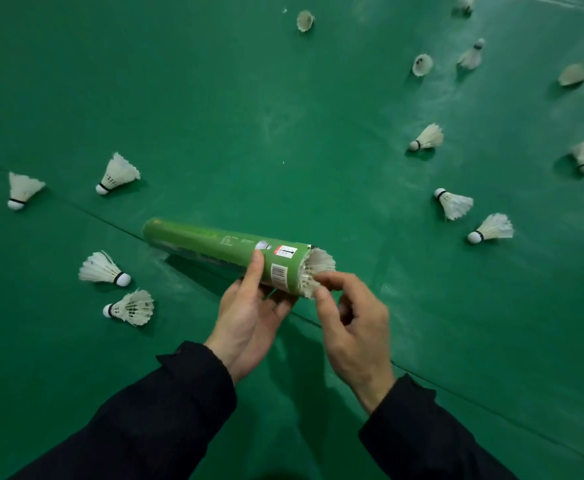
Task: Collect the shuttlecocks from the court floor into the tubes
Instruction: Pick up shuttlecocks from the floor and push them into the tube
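Green court floor (283, 116) fills my view, crossed by a thin dark seam, with white shuttlecocks scattered left and right; the farthest ones at the top right are blurred. My left hand (249, 313) is wrapped around the green tube (214, 245) near its open end, thumb on top, fingers underneath mostly hidden. The tube is held above the floor, tilted away to the left. A shuttlecock (320, 268) sits in its mouth, feathers sticking out, cork hidden inside. My right hand (349, 323) pinches those feathers with thumb and forefinger. Both dark sleeves (166, 410) are cut off by the lower edge.
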